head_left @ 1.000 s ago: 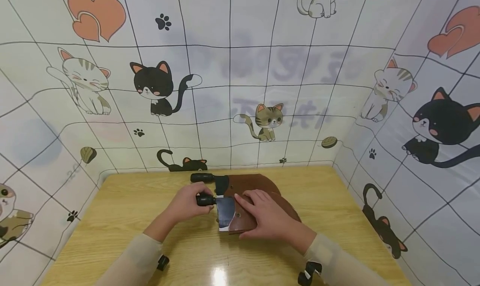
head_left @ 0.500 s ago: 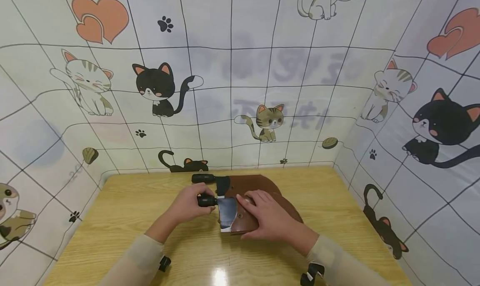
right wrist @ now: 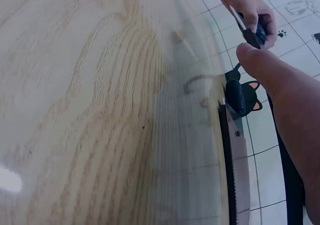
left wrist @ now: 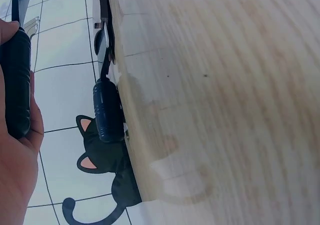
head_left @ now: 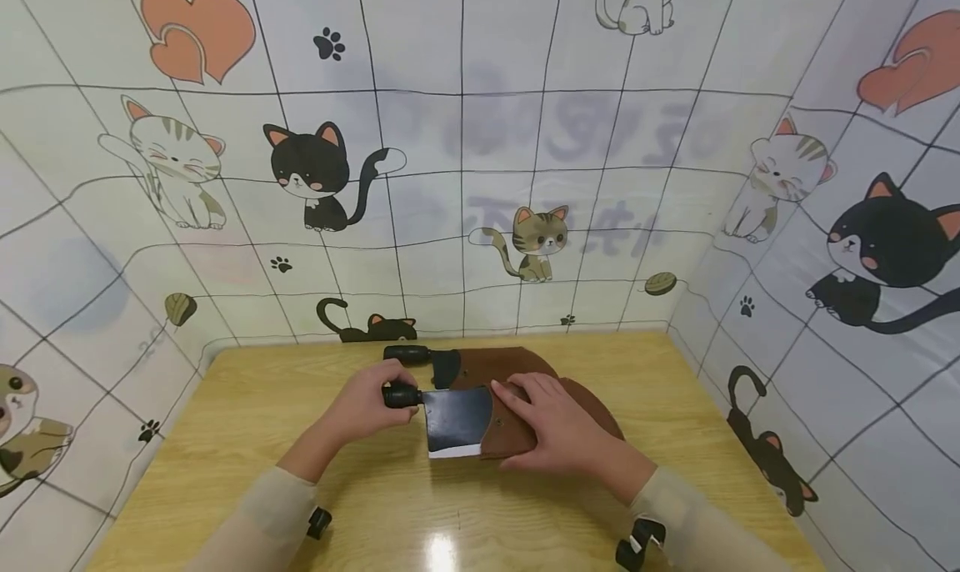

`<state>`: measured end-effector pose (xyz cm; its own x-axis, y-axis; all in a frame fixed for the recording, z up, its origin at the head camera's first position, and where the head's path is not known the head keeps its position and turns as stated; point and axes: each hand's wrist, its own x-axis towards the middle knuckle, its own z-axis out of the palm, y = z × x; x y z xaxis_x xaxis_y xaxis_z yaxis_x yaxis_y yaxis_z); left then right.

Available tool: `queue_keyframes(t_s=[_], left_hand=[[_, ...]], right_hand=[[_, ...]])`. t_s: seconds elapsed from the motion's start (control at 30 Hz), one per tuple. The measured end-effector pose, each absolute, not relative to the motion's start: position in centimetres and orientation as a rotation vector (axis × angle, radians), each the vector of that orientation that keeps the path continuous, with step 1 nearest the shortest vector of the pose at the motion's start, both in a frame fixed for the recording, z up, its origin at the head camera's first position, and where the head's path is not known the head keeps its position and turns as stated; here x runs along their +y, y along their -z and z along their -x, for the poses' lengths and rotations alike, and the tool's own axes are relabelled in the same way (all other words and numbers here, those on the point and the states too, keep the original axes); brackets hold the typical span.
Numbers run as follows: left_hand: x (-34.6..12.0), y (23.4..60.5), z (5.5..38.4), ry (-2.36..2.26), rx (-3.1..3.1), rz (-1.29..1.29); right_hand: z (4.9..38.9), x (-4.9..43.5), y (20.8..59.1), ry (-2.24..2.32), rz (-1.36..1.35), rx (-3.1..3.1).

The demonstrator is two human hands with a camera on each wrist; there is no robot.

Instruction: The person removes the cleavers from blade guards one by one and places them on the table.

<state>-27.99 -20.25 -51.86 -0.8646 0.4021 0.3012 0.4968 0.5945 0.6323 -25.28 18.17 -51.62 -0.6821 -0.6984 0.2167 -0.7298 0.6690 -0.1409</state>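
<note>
My left hand (head_left: 363, 403) grips the black handle of a cleaver (head_left: 459, 420). Its dark blade, with a bright lower edge, is partly out of a brown leather sheath (head_left: 498, 440); the far part stays hidden inside. From the right, my right hand (head_left: 566, 430) holds that sheath, thumb and fingers lying on it. Behind these lies a second cleaver with a black handle (head_left: 407, 354), its blade mostly covered by another brown sheath (head_left: 504, 363). In the left wrist view, the held handle (left wrist: 17, 85) runs along the palm, and the second handle (left wrist: 108, 112) sits against the table.
A light wooden table (head_left: 247, 439) spreads beneath both hands. Around its back and sides hangs a white cloth (head_left: 461, 138) with a grid and cartoon cats. Black wrist devices (head_left: 319, 522) are strapped at both sleeves.
The left hand has pulled the cleaver leftward while the right hand and sheath shifted right. More of the dark blade now shows. The second cleaver has stayed in place.
</note>
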Motion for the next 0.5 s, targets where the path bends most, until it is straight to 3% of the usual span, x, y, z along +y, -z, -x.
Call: queue_keyframes(t_s=[0.5], left_hand=[[-20.57,51.58,27.99,0.787,-2.695,0.824]], right_hand=[[25.31,17.87,51.55,-0.350,-1.176,-2.774]])
